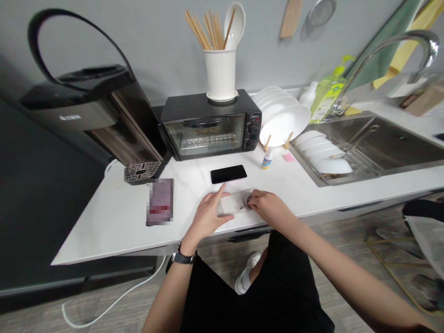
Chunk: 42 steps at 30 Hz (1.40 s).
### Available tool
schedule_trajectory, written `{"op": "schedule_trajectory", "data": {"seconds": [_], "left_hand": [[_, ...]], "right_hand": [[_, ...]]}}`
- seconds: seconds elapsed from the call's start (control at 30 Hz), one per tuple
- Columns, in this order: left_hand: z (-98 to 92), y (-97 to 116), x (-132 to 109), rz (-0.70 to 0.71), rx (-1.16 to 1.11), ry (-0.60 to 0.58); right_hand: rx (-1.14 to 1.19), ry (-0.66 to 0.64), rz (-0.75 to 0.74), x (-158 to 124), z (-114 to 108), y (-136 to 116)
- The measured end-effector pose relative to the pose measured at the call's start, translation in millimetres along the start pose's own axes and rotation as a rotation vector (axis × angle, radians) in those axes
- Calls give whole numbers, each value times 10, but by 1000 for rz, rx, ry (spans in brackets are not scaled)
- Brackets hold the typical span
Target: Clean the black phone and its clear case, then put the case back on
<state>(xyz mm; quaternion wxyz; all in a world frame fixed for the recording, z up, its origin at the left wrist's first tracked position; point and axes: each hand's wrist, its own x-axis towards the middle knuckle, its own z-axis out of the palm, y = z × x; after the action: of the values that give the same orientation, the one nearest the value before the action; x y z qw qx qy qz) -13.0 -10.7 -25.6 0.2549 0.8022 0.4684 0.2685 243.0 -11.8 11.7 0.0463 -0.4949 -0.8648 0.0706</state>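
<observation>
A pale, off-white rectangular packet (pixel 233 202) lies near the front edge of the white counter; its kind does not show clearly. My left hand (pixel 207 216) grips its left end, thumb and fingers on opposite sides. Closed fingers of my right hand (pixel 266 205) are at its right end, beside a small dark patch; what they pinch is hidden. Just behind the packet lies a black phone (pixel 229 174), face up. A small white bottle (pixel 267 160) with a blue and yellow label stands further back on the right.
Behind are a black toaster oven (pixel 208 132) and a white chopstick holder (pixel 221 74) on top. A tall dispenser (pixel 100 115) and a blurred purple item (pixel 160 202) are left. Plates (pixel 286 125), a pink note (pixel 289 157) and a sink (pixel 391 157) with bowls are right.
</observation>
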Motion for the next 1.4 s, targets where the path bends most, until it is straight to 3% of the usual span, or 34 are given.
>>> {"op": "schedule_trajectory", "data": {"seconds": [0.13, 0.23, 0.4, 0.5, 0.57, 0.73, 0.83, 0.93, 1.13, 1.3, 1.4], "left_hand": [[-6, 10, 14, 9, 7, -1], [-5, 11, 22, 11, 14, -1], [16, -30, 11, -2, 11, 6], [25, -49, -7, -11, 25, 15], [25, -45, -20, -1, 30, 18], [14, -18, -20, 13, 22, 3], [4, -13, 9, 9, 30, -11], [-8, -3, 38, 7, 45, -28], [-15, 4, 54, 9, 29, -33], [15, -60, 32, -53, 40, -18], [23, -66, 15, -74, 49, -12]], "right_hand": [[-172, 41, 240, -76, 16, 79], [-172, 87, 255, 89, 117, -14], [98, 147, 41, 442, 333, -398], [268, 127, -142, 473, 345, -546], [291, 72, -178, 407, 271, -527], [66, -64, 60, 132, -21, -174], [-114, -51, 259, 32, -82, 31], [-159, -9, 324, 52, -19, 82], [17, 100, 227, 328, 189, -159], [289, 96, -57, 462, 306, -434], [339, 63, -159, 399, 290, -435]]}}
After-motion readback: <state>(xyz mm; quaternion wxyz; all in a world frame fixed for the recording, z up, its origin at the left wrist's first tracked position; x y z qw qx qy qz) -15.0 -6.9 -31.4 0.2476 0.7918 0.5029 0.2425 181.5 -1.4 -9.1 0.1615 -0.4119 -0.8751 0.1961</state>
